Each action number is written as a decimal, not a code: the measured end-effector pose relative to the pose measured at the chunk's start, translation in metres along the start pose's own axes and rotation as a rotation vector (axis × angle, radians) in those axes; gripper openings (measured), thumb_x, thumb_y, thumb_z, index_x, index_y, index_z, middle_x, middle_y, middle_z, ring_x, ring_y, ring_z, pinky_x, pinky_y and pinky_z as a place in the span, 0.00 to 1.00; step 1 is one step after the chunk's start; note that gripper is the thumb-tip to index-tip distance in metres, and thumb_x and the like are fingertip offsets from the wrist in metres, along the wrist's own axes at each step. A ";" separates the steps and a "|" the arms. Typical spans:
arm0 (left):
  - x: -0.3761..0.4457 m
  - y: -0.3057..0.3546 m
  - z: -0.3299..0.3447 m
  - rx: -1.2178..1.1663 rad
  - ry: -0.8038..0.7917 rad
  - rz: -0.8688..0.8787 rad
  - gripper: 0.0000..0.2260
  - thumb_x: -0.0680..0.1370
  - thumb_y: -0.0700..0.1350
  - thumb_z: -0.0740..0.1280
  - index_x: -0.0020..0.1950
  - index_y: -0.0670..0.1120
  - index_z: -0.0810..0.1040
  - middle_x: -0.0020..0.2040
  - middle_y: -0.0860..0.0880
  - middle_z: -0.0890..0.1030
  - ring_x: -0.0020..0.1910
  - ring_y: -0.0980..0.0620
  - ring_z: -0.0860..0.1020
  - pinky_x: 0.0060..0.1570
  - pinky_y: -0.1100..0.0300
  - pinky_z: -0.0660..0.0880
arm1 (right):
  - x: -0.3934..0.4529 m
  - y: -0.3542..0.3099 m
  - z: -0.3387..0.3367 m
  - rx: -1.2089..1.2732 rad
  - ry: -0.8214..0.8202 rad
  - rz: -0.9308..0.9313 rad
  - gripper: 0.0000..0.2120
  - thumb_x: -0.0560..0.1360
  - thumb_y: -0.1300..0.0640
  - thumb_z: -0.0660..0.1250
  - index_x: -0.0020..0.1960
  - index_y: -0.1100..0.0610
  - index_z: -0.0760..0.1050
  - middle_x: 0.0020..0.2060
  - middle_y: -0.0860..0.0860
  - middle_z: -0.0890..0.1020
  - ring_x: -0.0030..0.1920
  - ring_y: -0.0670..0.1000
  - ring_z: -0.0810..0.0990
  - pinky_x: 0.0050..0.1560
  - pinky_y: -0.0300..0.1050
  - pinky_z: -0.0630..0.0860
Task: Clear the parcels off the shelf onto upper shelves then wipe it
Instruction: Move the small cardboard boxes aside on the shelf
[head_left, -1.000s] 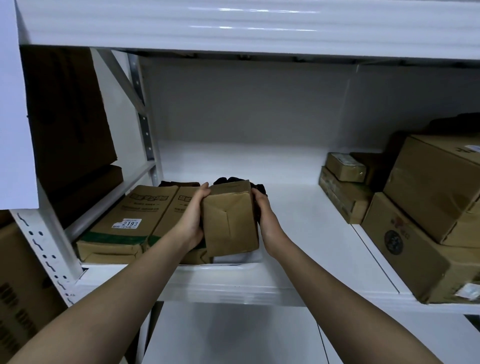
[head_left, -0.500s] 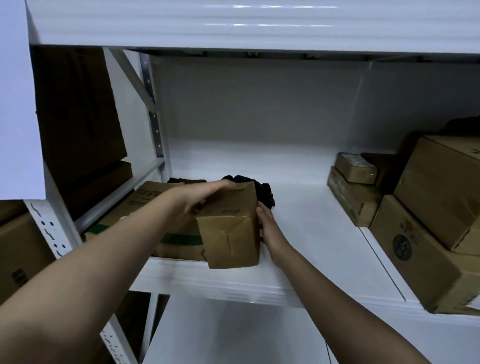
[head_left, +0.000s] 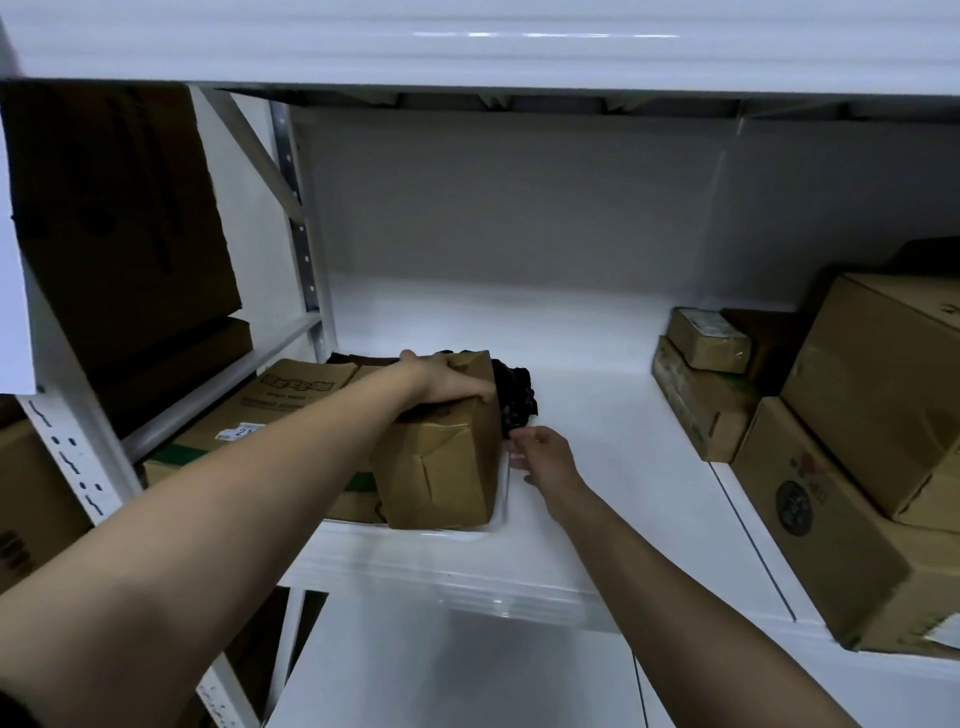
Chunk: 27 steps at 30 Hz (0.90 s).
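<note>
Head view: a brown parcel (head_left: 441, 467) stands near the white shelf's (head_left: 597, 467) front edge, the left hand (head_left: 447, 382) gripping its top, the right hand (head_left: 540, 449) loose-fingered just beside it, a black cloth (head_left: 514, 395) behind, flat boxes (head_left: 270, 410) left, cartons (head_left: 841, 457) right.

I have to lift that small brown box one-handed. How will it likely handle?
The small brown box looks like stiff cardboard with folded end flaps, so it should keep its shape. The left hand grips its top alone, suggesting it is fairly light. It looks taller than wide, so a push near the top may tip it.
</note>
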<state>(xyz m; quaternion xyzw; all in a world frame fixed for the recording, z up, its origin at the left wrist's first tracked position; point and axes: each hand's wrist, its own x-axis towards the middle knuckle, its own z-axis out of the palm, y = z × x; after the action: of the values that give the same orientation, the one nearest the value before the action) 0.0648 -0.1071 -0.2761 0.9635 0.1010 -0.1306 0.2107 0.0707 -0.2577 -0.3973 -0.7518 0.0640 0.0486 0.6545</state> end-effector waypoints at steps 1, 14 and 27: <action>0.000 0.000 -0.003 -0.001 0.013 -0.003 0.39 0.69 0.67 0.64 0.76 0.55 0.57 0.71 0.44 0.58 0.62 0.39 0.67 0.49 0.51 0.68 | 0.005 0.003 0.000 -0.068 0.011 0.007 0.08 0.77 0.59 0.62 0.40 0.51 0.75 0.44 0.55 0.81 0.43 0.53 0.79 0.44 0.43 0.73; 0.002 -0.008 -0.014 -0.079 0.030 -0.051 0.40 0.63 0.68 0.67 0.72 0.58 0.62 0.62 0.45 0.65 0.57 0.41 0.70 0.51 0.51 0.71 | 0.036 0.014 0.015 -0.488 -0.014 -0.071 0.11 0.78 0.54 0.59 0.48 0.57 0.78 0.51 0.57 0.81 0.53 0.58 0.79 0.45 0.41 0.68; -0.001 -0.001 -0.004 -0.049 0.043 -0.038 0.38 0.70 0.65 0.65 0.75 0.53 0.58 0.70 0.44 0.57 0.66 0.36 0.65 0.53 0.50 0.69 | 0.045 0.025 0.014 -0.410 0.019 -0.004 0.10 0.78 0.52 0.62 0.44 0.57 0.76 0.46 0.56 0.82 0.50 0.57 0.80 0.45 0.42 0.71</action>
<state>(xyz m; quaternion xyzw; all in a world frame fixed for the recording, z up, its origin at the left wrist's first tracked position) 0.0644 -0.1048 -0.2730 0.9586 0.1268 -0.1111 0.2295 0.1112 -0.2489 -0.4309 -0.8700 0.0573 0.0519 0.4870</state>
